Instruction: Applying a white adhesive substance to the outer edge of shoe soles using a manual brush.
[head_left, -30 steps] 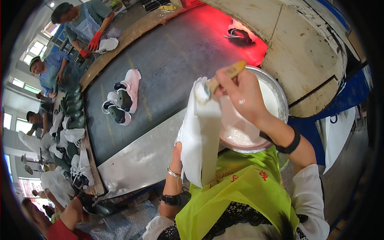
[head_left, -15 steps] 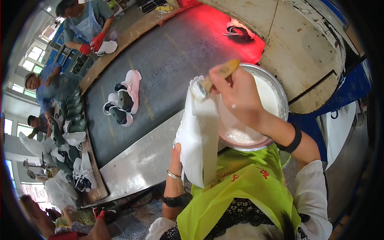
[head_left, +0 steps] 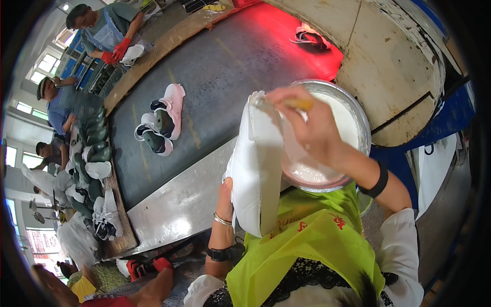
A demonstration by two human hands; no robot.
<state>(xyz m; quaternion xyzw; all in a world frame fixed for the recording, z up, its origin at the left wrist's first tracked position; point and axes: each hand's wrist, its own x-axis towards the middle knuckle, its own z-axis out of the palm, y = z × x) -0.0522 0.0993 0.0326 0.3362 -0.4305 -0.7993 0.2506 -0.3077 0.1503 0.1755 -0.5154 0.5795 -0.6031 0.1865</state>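
My left hand (head_left: pixel 223 198) grips a white shoe upper (head_left: pixel 244 176) from its left side, most of the fingers hidden behind it. The upper stands on end with its pale underside turned to the right. My right hand (head_left: pixel 314 123) is closed round a brush with a yellow handle (head_left: pixel 298 104). Its bristles touch the upper's top end, blurred and partly covered by my fingers. Right beneath that hand sits a round metal basin (head_left: pixel 365 134) of white liquid (head_left: pixel 341 115).
On the dark belt (head_left: pixel 204 71) lie pale and dark shoes (head_left: pixel 175 105). Another shoe (head_left: pixel 313 40) sits under red light at the far end. A metal ledge (head_left: pixel 169 220) edges the belt. Co-workers stand at left; one in red gloves (head_left: pixel 121 49) holds a white shoe piece. Shoe parts (head_left: pixel 97 148) crowd the left board.
The brush has moved slightly up and right along the upper's top end, its handle now lying flatter. My left hand keeps its grip. At lower left, a co-worker's red-gloved hands have come further into view.
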